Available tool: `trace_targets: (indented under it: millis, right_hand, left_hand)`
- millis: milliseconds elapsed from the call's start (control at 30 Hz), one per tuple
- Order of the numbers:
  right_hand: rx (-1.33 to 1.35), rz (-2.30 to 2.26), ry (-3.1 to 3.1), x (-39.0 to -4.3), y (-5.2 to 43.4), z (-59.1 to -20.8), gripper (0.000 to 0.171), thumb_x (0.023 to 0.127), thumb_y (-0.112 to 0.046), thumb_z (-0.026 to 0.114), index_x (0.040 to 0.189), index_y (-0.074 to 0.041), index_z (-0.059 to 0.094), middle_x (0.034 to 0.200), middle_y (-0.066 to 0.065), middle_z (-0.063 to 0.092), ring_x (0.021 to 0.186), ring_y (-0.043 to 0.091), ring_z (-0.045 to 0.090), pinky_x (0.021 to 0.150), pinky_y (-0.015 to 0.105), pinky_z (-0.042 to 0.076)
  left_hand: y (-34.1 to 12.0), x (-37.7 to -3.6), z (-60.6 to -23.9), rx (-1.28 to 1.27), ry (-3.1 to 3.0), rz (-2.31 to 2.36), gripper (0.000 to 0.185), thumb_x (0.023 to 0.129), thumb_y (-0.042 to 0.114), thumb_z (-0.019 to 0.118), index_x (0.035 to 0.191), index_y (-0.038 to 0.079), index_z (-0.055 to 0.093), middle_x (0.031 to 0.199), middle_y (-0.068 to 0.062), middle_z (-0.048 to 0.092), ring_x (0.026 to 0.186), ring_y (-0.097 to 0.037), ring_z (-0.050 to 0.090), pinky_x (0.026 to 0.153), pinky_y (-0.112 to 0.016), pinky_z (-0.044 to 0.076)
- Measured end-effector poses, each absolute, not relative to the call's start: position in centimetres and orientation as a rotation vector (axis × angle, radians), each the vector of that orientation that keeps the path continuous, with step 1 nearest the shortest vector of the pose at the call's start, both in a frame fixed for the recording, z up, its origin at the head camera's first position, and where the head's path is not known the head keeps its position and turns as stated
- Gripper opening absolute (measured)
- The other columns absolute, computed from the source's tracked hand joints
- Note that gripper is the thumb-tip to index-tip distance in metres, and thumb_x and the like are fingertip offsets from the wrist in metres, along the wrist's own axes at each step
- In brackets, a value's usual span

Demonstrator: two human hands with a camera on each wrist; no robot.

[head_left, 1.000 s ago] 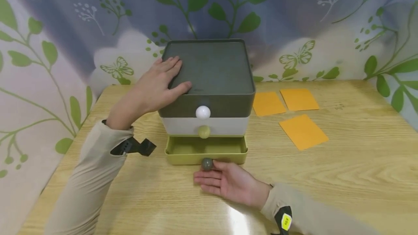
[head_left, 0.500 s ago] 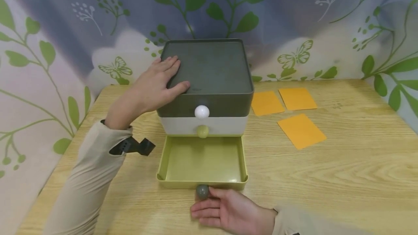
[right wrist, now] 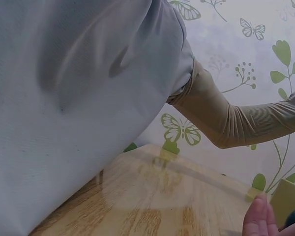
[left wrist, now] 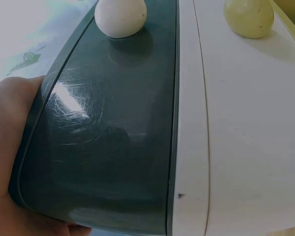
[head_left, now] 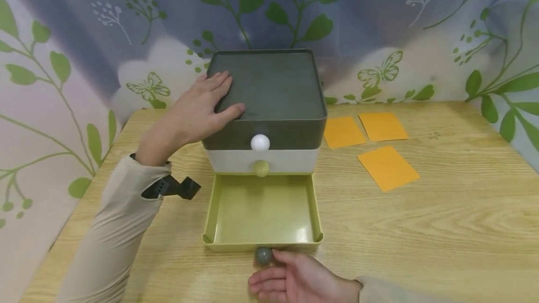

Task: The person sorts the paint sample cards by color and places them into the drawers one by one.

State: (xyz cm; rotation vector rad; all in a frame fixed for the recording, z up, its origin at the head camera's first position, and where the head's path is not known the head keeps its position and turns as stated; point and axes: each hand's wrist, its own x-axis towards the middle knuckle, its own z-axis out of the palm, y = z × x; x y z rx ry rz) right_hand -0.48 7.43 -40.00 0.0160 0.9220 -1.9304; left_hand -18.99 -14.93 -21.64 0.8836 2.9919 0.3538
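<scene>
A desktop drawer box (head_left: 269,83) stands on the table, dark green at the top, white in the middle. Its bottom green drawer (head_left: 263,209) is pulled well out and holds nothing. On the drawer's front sits a dark round knob (head_left: 264,256). My right hand (head_left: 311,277) lies palm up beside this knob, thumb tip at its right side, fingers stretched just in front of it. Flat on the box's top left edge rests my left hand (head_left: 195,109), fingers spread. The left wrist view shows the white knob (left wrist: 121,17) and the pale green knob (left wrist: 249,17) close up.
Three orange paper squares (head_left: 389,167) lie on the wooden table (head_left: 459,200) to the right of the box. A leaf-patterned curtain (head_left: 370,22) hangs behind. In the right wrist view, pale cloth (right wrist: 78,98) fills the left side.
My right hand has moved toward me, and the bottom drawer has slid out from slightly open to far open. The left hand has stayed on the box top.
</scene>
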Motion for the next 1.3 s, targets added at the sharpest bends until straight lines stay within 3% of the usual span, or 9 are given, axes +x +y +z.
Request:
trace_targets:
  millis: [167, 400, 700, 1000, 1167, 1300]
  right_hand:
    - [0.011, -1.939, 0.919, -0.8, 7.4, -39.9, 0.042, 0.106, -0.024, 0.026, 0.118, 0.004, 0.054, 0.11, 0.01, 0.068, 0.106, 0.018, 0.063, 0.105, 0.037, 0.041]
    - [0.058, -1.958, 0.929, -1.2, 7.2, -39.9, 0.04, 0.105, -0.021, 0.03, 0.119, 0.009, 0.053, 0.11, 0.017, 0.068, 0.106, 0.023, 0.064, 0.106, 0.041, 0.041]
    - [0.032, -1.978, 0.946, -1.1, 7.5, -39.8, 0.036, 0.106, -0.02, 0.028, 0.115, 0.004, 0.054, 0.101, 0.01, 0.07, 0.098, 0.019, 0.067, 0.1, 0.038, 0.047]
    - [0.024, -2.011, 0.955, -1.3, 7.3, -39.5, 0.028, 0.106, -0.023, 0.034, 0.115, -0.002, 0.048, 0.103, 0.01, 0.068, 0.098, 0.02, 0.066, 0.098, 0.038, 0.048]
    - [-0.179, -1.949, 1.032, -1.5, 9.7, -39.4, 0.032, 0.103, -0.017, 0.042, 0.122, 0.008, 0.047, 0.105, 0.01, 0.068, 0.095, 0.018, 0.068, 0.09, 0.033, 0.053]
    - [-0.497, -1.721, 1.33, -2.8, 14.3, -38.1, 0.035, 0.103, -0.012, 0.043, 0.124, 0.015, 0.05, 0.102, 0.02, 0.066, 0.087, 0.016, 0.068, 0.08, 0.033, 0.057]
  left_hand:
    - [-14.9, -19.1, -21.6, 0.882, 2.997, 0.362, 0.074, 0.101, 0.045, 0.039, 0.15, -0.007, 0.021, 0.157, -0.023, 0.015, 0.147, -0.034, 0.01, 0.119, -0.042, 0.001]
    - [-14.8, -19.1, -21.6, 0.877, 2.987, 0.364, 0.075, 0.101, 0.047, 0.038, 0.15, -0.007, 0.02, 0.158, -0.022, 0.014, 0.147, -0.033, 0.009, 0.119, -0.042, 0.0]
    - [-14.6, -19.1, -21.6, 0.879, 2.979, 0.365, 0.075, 0.101, 0.047, 0.038, 0.15, -0.007, 0.02, 0.158, -0.022, 0.014, 0.147, -0.033, 0.009, 0.119, -0.042, 0.001]
    - [-14.6, -19.6, -21.5, 0.878, 2.978, 0.37, 0.075, 0.101, 0.045, 0.039, 0.15, -0.008, 0.021, 0.158, -0.023, 0.015, 0.147, -0.035, 0.009, 0.119, -0.042, 0.001]
    - [-14.4, -19.8, -21.8, 0.88, 2.973, 0.378, 0.075, 0.101, 0.046, 0.039, 0.15, -0.007, 0.021, 0.158, -0.023, 0.015, 0.147, -0.035, 0.009, 0.119, -0.043, 0.001]
    - [-14.3, -19.6, -21.8, 0.855, 2.964, 0.4, 0.074, 0.101, 0.045, 0.039, 0.15, -0.007, 0.02, 0.158, -0.023, 0.014, 0.147, -0.035, 0.007, 0.119, -0.043, 0.001]
